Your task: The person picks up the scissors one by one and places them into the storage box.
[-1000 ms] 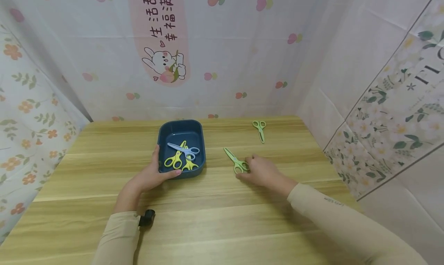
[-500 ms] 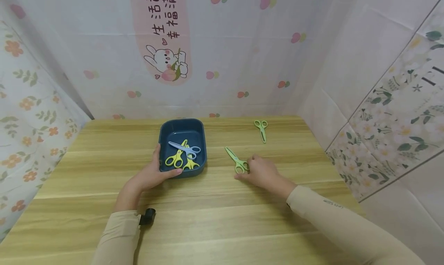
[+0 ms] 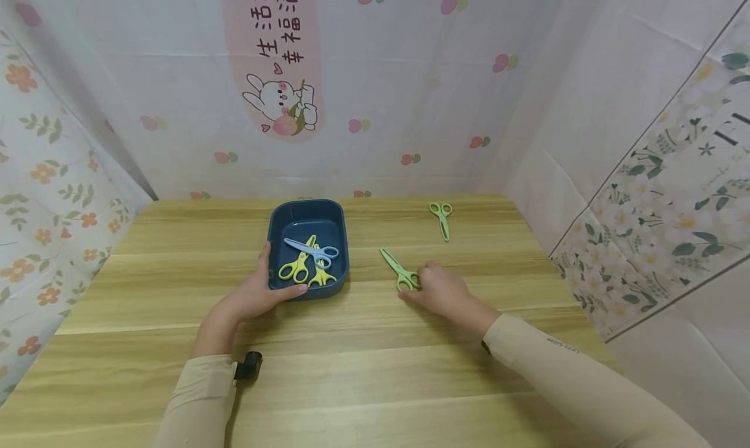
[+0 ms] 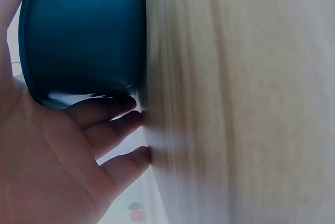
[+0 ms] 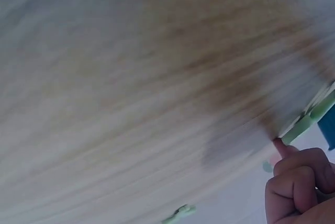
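My left hand (image 3: 254, 292) holds the near left corner of a dark blue plastic box (image 3: 346, 252), thumb along the near rim and fingers against the left wall. In the left wrist view, fingertips reach the tabletop beside the box wall (image 4: 89, 30). Two yellow scissors (image 3: 297, 270) and light blue scissors (image 3: 322, 252) lie crossed inside the box. To its right, green scissors (image 3: 394, 264) point away and left, their handle loops pinched by my right hand (image 3: 442, 292). The right wrist view shows curled fingers (image 5: 298, 182) beside the green handle (image 5: 298, 130).
Another pair of green scissors (image 3: 442, 221) lies at the back right of the wooden table (image 3: 351, 383), blades toward me. Patterned cloth hangs behind the table (image 3: 398, 96) and along both sides. A black wrist camera (image 3: 250, 366) sits at my left sleeve.
The view shifts slightly. Both hands keep their places, the left on the box and the right at the green scissors' handles; nothing else visibly moves.
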A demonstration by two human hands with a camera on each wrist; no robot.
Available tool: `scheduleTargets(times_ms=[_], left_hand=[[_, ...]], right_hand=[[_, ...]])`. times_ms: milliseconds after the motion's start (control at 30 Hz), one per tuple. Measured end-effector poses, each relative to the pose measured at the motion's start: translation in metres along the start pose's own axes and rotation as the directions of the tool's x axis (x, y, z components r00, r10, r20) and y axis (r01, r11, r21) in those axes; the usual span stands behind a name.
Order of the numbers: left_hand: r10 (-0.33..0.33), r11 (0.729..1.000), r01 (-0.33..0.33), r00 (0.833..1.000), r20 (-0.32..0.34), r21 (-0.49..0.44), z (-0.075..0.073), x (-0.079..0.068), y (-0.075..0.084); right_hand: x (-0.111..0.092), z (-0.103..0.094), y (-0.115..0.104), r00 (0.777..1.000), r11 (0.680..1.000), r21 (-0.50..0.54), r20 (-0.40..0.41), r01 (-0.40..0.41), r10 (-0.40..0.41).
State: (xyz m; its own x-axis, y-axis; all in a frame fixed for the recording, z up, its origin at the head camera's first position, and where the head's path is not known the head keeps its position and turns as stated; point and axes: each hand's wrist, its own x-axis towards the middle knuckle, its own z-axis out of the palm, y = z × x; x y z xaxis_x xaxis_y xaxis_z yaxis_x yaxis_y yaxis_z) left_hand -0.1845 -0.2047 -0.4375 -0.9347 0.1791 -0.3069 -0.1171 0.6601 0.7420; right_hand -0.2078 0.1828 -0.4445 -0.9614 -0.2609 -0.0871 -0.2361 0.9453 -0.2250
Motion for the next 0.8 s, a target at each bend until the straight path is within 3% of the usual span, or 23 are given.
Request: scheduleTargets(times_ms=[167,333,533,800], left_hand=[[-0.007,1.000,0.007,1.000,0.005,-0.005,0.001,-0.001,0.000],[-0.013,1.000,0.013,1.000,0.003,0.001,0.001,-0.001,-0.001],[-0.007,1.000,0.007,1.000,0.003,-0.006,0.000,-0.001,-0.001],[-0.011,1.000,0.011,1.000,0.003,0.002,0.000,-0.001,0.001]], right_hand=[[0.002,-0.003,0.002,0.999,0.996,0.084,-0.012,-0.031,0.033],[0.003,-0.009,0.000,0.995,0.978,0.206,-0.089,-0.025,0.044],[0.002,-0.019,-0.003,0.973,0.950,0.305,-0.231,0.073,0.000],[0.000,-0.025,-0.003,0.925,0.875,0.423,-0.374,0.235,-0.068]])
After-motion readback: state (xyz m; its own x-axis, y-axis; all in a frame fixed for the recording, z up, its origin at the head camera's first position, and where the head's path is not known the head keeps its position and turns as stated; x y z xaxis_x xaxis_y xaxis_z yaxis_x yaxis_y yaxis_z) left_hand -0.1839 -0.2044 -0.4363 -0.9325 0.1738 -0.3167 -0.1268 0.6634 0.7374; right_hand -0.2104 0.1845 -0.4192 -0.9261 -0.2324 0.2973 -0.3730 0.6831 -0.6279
